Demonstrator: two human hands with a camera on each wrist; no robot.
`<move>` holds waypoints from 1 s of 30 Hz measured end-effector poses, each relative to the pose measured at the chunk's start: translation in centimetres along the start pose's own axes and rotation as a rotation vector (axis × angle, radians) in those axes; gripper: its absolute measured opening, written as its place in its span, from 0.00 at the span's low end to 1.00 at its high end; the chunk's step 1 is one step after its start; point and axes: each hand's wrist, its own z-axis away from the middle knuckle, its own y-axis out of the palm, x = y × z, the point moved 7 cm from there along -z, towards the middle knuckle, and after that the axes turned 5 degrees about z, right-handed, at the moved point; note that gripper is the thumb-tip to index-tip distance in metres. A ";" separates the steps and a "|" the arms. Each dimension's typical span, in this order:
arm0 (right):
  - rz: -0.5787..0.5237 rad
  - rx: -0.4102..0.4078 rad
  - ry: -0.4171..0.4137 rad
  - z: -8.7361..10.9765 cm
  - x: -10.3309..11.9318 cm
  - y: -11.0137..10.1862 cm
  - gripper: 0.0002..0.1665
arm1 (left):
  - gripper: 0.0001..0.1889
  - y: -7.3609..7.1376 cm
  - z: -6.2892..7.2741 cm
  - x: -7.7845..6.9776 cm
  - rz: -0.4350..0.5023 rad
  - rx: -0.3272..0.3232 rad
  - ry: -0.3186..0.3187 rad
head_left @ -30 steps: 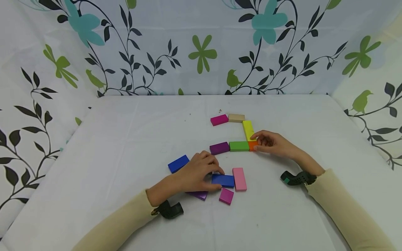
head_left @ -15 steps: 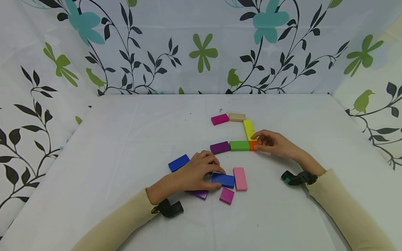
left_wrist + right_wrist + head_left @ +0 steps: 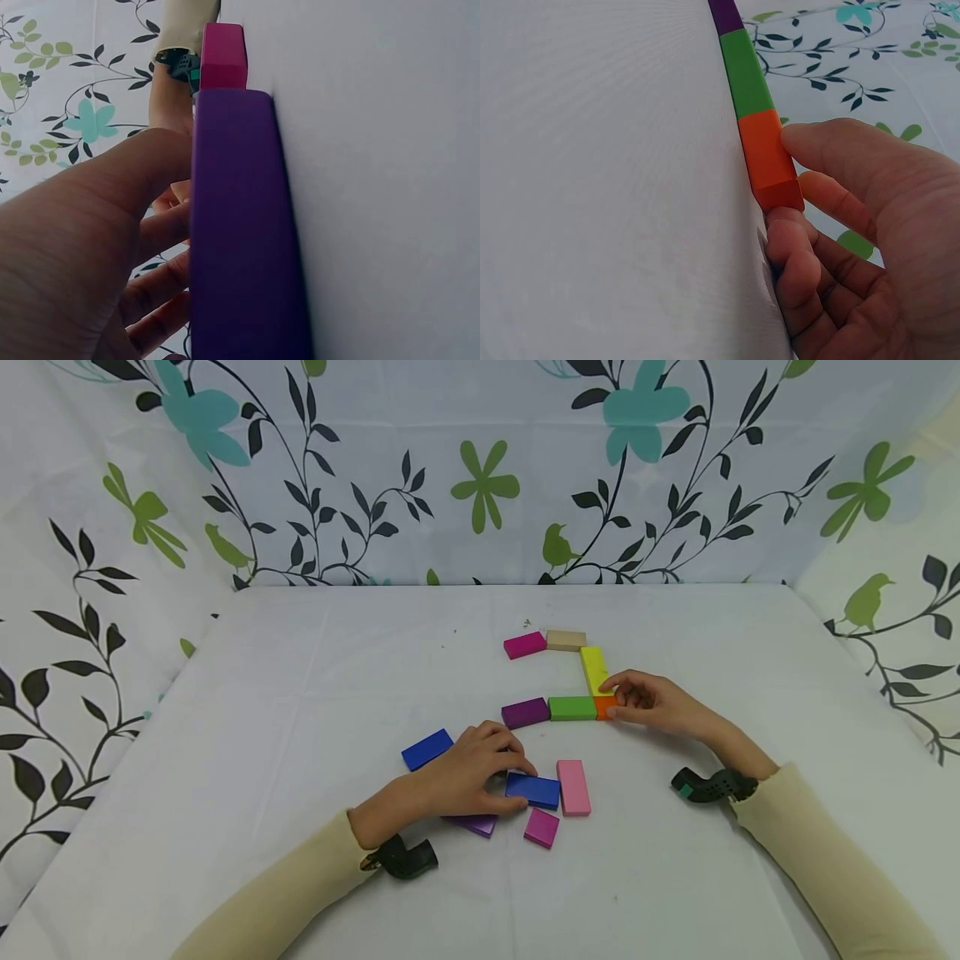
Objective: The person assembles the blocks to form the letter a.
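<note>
In the head view, my left hand (image 3: 468,772) has its thumb and index finger on opposite long sides of a blue block (image 3: 532,791), holding it on the table. A purple block (image 3: 240,225) fills the middle of the left wrist view and hides the blue one. My right hand (image 3: 660,703) pinches the orange block (image 3: 769,150) at the corner of a row; its thumb lies against that block and its index fingertip reaches the yellow block (image 3: 594,670). The orange block touches the green block (image 3: 572,708), with a dark purple block (image 3: 525,713) beyond it.
A tan block (image 3: 566,641) and a magenta block (image 3: 525,645) continue the line at the back. Near the left hand lie a pink block (image 3: 573,788), a small magenta block (image 3: 542,828) and another blue block (image 3: 427,750). A patterned cloth (image 3: 483,485) hangs behind the table.
</note>
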 end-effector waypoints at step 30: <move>0.003 -0.002 -0.024 0.1 0.2 -0.1 0.21 | 0.12 -2.5 0.5 3.8 0.044 -0.256 -0.182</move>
